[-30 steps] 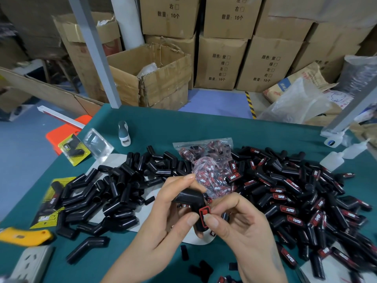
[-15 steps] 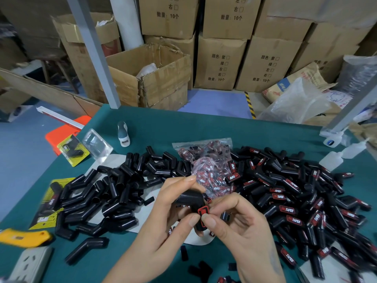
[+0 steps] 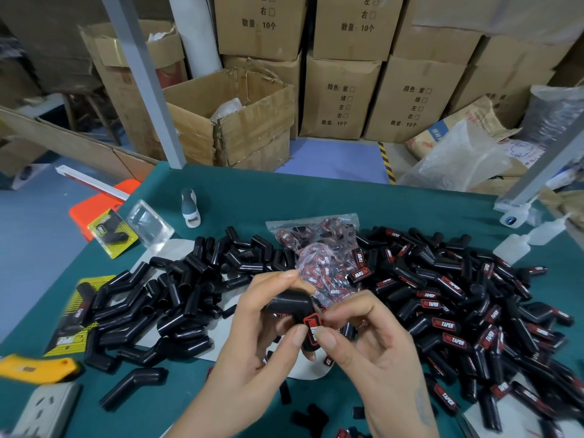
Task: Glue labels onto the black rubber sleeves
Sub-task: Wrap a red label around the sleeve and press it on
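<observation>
Left hand: the left hand (image 3: 252, 336) has its fingers curled round a bent black rubber sleeve (image 3: 292, 306), forefinger over the elbow and thumb tip against the lower leg, probably so the label face is turned up to the eyes.
Right hand: the right hand (image 3: 376, 352) closes thumb and forefinger on a small red-and-black label (image 3: 312, 328) lying on the sleeve's lower leg; I judge it is pressing the label home while the glue takes.
Held sleeve: raised above the green table (image 3: 316, 197), at about 6 o'clock from the bag of labels.
Label writing: blurred on the held label; I cannot read it.
Unlabelled pile: plain black angled sleeves (image 3: 177, 289) heaped at 9 o'clock from the hands, likely the stock waiting.
Labelled pile: sleeves with red tags (image 3: 448, 314) spread at 3 o'clock, the word "TAPER" legible on several; sorting left to right keeps done from undone.
Label bag: a clear plastic bag of red labels (image 3: 319, 248) at 12 o'clock, within easy reach.
Glue bottles: small translucent squeeze bottles (image 3: 521, 245) at 2 o'clock, beside the finished heap.
Cartons: brown cardboard boxes (image 3: 341, 96) beyond the table, printed 颜色, 紫, 绿, 左, 右 and 数量: 10个.
Edge items: a yellow utility knife (image 3: 38, 368) and a white power strip (image 3: 44, 409) at 8 o'clock.
</observation>
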Available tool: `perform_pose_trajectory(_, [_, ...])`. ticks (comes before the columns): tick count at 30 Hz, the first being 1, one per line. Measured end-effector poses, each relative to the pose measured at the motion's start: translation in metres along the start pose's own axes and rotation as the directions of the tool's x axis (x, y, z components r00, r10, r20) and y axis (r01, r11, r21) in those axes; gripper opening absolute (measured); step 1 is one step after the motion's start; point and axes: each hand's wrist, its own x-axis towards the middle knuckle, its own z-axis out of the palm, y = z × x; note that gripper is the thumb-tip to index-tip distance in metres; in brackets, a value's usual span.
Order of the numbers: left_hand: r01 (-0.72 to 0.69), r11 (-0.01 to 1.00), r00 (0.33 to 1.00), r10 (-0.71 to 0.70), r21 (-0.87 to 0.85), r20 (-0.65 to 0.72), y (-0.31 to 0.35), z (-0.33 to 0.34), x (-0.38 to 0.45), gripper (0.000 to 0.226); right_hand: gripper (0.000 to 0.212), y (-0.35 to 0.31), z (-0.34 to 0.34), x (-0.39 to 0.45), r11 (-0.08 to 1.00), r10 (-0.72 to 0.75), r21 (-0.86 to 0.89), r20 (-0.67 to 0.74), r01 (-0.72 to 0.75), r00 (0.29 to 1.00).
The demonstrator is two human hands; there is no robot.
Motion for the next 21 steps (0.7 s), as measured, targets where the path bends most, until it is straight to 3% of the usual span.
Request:
perform_pose_trajectory(9, [-0.087,0.995,0.967,0.074,-0.042,-0.245,-0.002,0.013,0.006,0.064,0.041,0.009,0.006,0.0,0.996,0.03,-0.087,-0.021,-0.031,0.999])
perform_pose_trajectory(13, [-0.088,0.988,0.937,0.04,-0.124,-0.346,-0.003,0.02,0.004,0.061,0.043,0.017,0.008,0.001,1.0,0.009,-0.02,-0.048,-0.01,0.999])
perform_pose_trajectory(21, [-0.049,0.964,0.926,-0.054,-0.26,-0.374,-0.008,0.027,-0.003,0.063,0.044,0.02,0.011,0.001,0.999,-0.051,-0.021,-0.089,0.049,0.995])
